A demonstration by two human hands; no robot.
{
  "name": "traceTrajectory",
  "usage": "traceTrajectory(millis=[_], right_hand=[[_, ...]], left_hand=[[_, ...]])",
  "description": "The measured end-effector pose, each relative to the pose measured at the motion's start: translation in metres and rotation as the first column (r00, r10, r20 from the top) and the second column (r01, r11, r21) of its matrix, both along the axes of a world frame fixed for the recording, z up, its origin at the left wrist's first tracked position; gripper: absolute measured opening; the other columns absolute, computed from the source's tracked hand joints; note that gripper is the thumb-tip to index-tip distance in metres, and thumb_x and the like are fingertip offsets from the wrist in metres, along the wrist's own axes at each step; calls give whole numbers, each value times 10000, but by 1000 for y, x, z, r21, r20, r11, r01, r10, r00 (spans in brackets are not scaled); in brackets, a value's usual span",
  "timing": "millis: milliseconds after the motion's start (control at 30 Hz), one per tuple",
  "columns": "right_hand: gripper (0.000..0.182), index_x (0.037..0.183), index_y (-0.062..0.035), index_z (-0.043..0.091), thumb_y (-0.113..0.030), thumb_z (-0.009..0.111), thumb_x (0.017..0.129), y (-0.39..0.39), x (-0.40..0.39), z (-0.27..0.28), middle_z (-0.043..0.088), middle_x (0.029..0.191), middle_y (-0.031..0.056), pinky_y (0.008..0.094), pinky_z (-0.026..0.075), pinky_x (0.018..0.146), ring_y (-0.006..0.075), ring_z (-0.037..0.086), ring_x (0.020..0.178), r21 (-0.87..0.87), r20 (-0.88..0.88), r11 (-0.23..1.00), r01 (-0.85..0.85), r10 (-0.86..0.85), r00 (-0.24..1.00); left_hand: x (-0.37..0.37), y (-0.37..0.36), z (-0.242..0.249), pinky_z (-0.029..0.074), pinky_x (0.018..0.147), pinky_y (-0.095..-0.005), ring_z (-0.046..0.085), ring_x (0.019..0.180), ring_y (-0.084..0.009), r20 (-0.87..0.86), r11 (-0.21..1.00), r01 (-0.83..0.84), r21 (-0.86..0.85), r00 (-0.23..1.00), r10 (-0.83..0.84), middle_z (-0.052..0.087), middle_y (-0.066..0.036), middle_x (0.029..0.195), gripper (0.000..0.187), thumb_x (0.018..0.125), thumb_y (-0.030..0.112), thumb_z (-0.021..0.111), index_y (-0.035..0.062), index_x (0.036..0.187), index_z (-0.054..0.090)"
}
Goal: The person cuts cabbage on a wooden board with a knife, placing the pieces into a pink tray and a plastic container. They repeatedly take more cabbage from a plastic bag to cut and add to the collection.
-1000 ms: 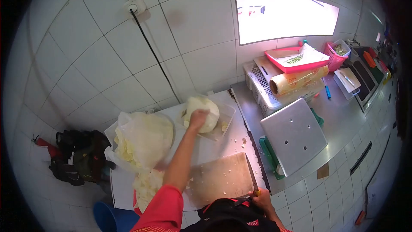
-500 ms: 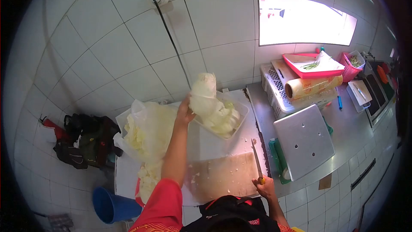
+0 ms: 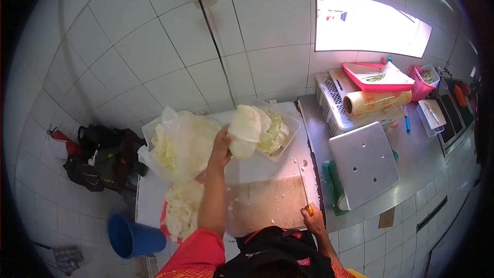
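My left hand (image 3: 222, 146) grips a large pale cabbage (image 3: 244, 133) by its left side. The cabbage is held up just left of a clear plastic tub (image 3: 294, 133), overlapping it in view. Inside the tub lie more pale green cabbage pieces (image 3: 276, 136). My right hand (image 3: 314, 220) is closed round the yellow handle of a knife (image 3: 309, 209). Its thin blade points away from me, along the right edge of a wooden cutting board (image 3: 267, 203) dotted with small scraps.
On the left stand a bag-lined container (image 3: 193, 134) and a heap of cabbage leaves (image 3: 182, 206). A blue bin (image 3: 135, 237) is on the floor. To the right are a metal lid (image 3: 364, 162), a film roll (image 3: 378, 102) and a pink tray (image 3: 381, 86).
The cabbage has come down toward me and tilted, uncovering more of the pieces in the tub. My right hand still holds the knife, its blade now seen more edge-on.
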State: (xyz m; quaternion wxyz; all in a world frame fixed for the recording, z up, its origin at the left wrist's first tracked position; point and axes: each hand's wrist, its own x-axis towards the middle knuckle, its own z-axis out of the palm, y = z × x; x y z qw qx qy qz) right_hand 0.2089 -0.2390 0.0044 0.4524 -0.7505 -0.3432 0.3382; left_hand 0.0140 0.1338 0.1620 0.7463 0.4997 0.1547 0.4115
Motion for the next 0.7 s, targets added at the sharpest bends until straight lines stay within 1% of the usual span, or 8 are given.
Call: traceTrajectory(millis=[67,100,200,300,367,533,567,700], right_hand=[[280,892,-52,561,-324,593,952,-9,0,3,518,649,23,294,408,493,114,509,531,22,-74,1000,-19,20,997],[282,903,-55,561,-330,582,961,-14,-1,-1,510,663,12,286,401,491,104,497,535,23,-133,1000,-5,8,991],[330,953,-76,554,-402,548,1004,-30,-3,-15,450,701,-40,234,343,474,53,403,544,46,-281,998,41,-26,959],[342,986,-85,548,-426,535,1017,-33,-10,6,405,697,-60,208,292,457,29,345,534,40,-479,994,99,-68,875],[365,997,-86,545,-449,533,1022,-43,-12,9,404,700,-61,208,287,448,26,341,526,64,-482,995,74,-34,875],[390,1034,-101,539,-486,482,1056,-65,-30,36,393,698,-73,202,257,432,14,330,517,106,-584,992,65,9,812],[350,1029,-74,569,-412,484,1062,-73,-30,37,450,720,-47,249,326,537,60,384,597,59,-599,997,53,-7,801],[423,1033,-28,537,-444,469,1066,-101,-32,55,518,761,75,372,433,678,200,511,737,-152,-247,970,-188,147,958]], left_hand=[[-12,-39,17,565,906,-327,685,1075,-179,-322,916,-61,397,925,201,719,-75,1129,494,912,330,775,18,1264,623],[-15,-62,17,544,907,-362,702,1027,-216,-407,926,13,378,900,153,733,-62,1122,476,841,266,832,47,1229,663],[-17,-134,0,491,948,-408,707,949,-239,-542,435,342,833,661,518,744,-34,1073,421,797,216,812,111,1187,695],[-18,-189,-73,438,980,-420,691,915,-229,-503,147,573,806,533,680,739,-11,1006,373,784,203,737,172,1154,708],[-22,-214,-114,431,995,-418,684,958,-203,-526,163,607,778,486,698,732,-7,990,328,815,202,678,185,1141,708],[-24,-258,-127,448,910,-398,646,957,-197,-566,243,619,747,399,722,683,-14,931,323,861,163,610,164,1173,696],[-23,-262,-128,448,896,-395,641,945,-199,-554,245,599,762,408,726,677,-18,922,322,862,162,610,157,1173,695],[-18,-269,-129,448,869,-386,632,917,-205,-539,269,557,786,402,741,667,-36,912,311,861,154,610,142,1159,697]])
